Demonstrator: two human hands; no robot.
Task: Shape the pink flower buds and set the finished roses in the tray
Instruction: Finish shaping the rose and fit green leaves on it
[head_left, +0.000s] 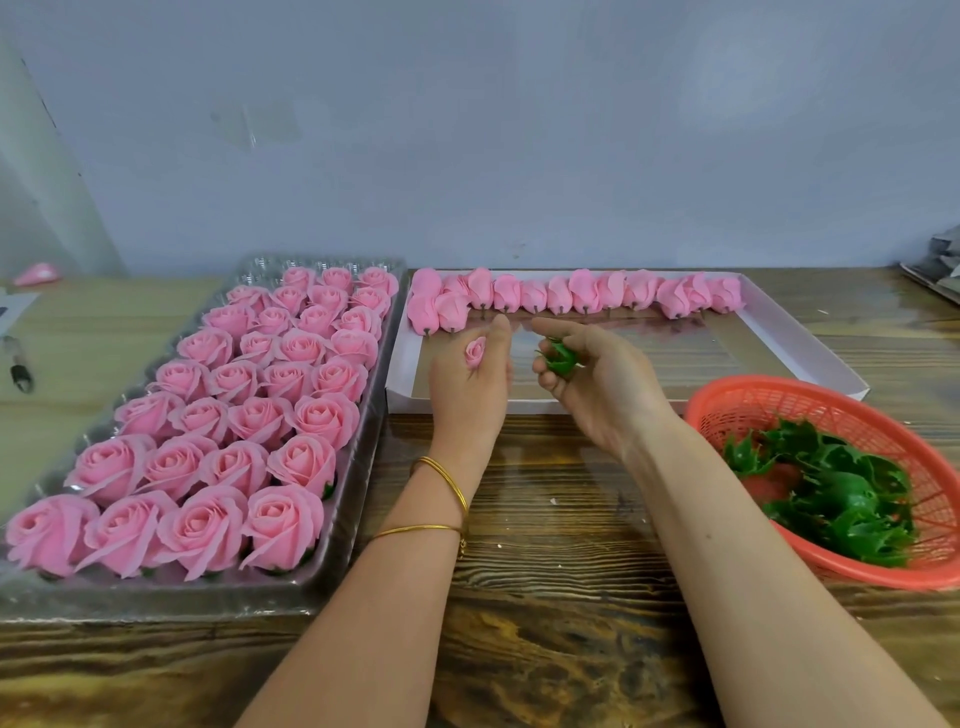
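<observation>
My left hand (470, 374) grips a small pink flower bud (475, 352) above the front left corner of the white box (810, 343). Close to its right, my right hand (592, 374) holds a green plastic calyx (561, 357) in curled fingers. A row of unshaped pink buds (582, 294) lies along the back of the white box. On the left, the clear plastic tray (363, 441) holds several rows of finished pink roses (249, 415); its far end shows some unfilled cells.
A red mesh basket (779, 400) with several green calyxes (831, 493) sits at the right on the wooden table (545, 545). A pen (18, 364) and a pink object (36, 274) lie far left. A grey wall stands behind.
</observation>
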